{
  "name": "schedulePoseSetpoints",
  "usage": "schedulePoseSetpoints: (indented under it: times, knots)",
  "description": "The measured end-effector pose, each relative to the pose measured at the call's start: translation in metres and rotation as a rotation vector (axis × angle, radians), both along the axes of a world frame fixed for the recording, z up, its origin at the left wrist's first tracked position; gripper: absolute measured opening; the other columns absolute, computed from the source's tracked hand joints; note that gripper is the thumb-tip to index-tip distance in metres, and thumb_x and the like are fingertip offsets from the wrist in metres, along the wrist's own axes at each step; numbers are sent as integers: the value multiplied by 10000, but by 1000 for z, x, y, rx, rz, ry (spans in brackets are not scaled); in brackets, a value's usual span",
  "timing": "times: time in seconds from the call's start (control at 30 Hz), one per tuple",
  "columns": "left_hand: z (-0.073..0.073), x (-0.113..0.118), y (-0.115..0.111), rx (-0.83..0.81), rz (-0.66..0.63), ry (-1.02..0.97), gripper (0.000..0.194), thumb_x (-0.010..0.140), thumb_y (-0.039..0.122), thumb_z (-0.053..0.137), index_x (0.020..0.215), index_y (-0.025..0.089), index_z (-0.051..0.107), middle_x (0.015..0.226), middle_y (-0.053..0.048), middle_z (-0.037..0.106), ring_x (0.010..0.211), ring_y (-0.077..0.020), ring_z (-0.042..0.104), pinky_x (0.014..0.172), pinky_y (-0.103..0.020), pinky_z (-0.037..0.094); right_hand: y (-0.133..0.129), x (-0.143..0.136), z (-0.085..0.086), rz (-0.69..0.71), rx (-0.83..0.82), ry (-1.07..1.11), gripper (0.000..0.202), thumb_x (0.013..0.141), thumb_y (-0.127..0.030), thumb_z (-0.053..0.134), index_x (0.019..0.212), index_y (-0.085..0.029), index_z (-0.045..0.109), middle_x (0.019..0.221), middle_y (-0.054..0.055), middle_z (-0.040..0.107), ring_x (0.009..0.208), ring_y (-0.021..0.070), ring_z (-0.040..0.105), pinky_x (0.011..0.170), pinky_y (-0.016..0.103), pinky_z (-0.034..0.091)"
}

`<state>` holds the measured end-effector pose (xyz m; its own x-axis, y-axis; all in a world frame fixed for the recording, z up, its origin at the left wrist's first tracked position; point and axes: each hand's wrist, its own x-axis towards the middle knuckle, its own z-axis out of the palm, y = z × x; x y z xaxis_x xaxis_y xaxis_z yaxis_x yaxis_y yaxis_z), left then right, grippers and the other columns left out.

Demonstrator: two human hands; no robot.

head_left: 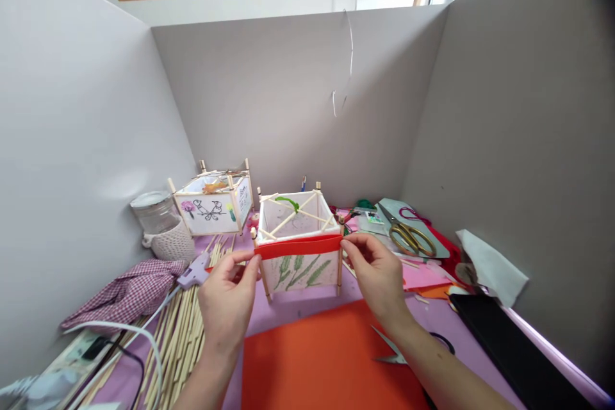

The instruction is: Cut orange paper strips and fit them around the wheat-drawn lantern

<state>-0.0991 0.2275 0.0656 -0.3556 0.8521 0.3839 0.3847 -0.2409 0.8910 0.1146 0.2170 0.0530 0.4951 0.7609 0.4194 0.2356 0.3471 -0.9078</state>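
Observation:
A red strip [298, 246] is stretched level across the upper front of a small lantern-like box [298, 275] with stick corner posts and white panels. My left hand [229, 298] pinches the strip's left end beside the front left post. At the other end, by the front right post, my right hand [377, 275] pinches it between thumb and fingers. Green leaf sprigs [298, 269] decorate the front panel below the strip. Crossed sticks [300, 214] span the box's top, with a green leaf piece [287, 203] on them. Whether the strip is stuck on cannot be told.
An orange-red sheet [307, 365] lies in front, with open scissors [391, 352] partly under my right forearm. Left are wooden sticks [185, 327], a glue gun [195, 271], a jar [156, 213] and a second box [211, 208]. Gold-handled scissors [408, 234] and a black case [516, 349] lie right.

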Motion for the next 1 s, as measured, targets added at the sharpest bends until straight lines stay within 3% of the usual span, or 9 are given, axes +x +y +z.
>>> schedulePoseSetpoints:
  times: [0.33, 0.67, 1.0]
  knots:
    - [-4, 0, 1, 9, -3, 5, 295, 713, 441, 653, 846, 179, 677, 705, -28, 695, 637, -175, 656, 610, -265, 502, 4, 0, 0, -40, -15, -4, 180, 768, -366, 638, 785, -187, 653, 728, 9, 650, 636, 147, 570, 618, 274, 468]
    - [-8, -1, 3, 74, -31, 6, 238, 749, 387, 642, 846, 172, 677, 765, -47, 693, 637, -162, 645, 631, -273, 520, 3, 3, -5, -58, -44, -49, 266, 760, -437, 649, 833, -182, 670, 778, 25, 665, 655, 161, 579, 657, 309, 474]
    - [-6, -3, -3, 96, -77, -1, 185, 771, 351, 639, 835, 179, 660, 745, -29, 669, 616, -143, 627, 607, -253, 502, -2, 0, -7, 24, 6, -74, 238, 800, -402, 602, 885, -186, 653, 861, 38, 667, 736, 174, 605, 680, 304, 498]
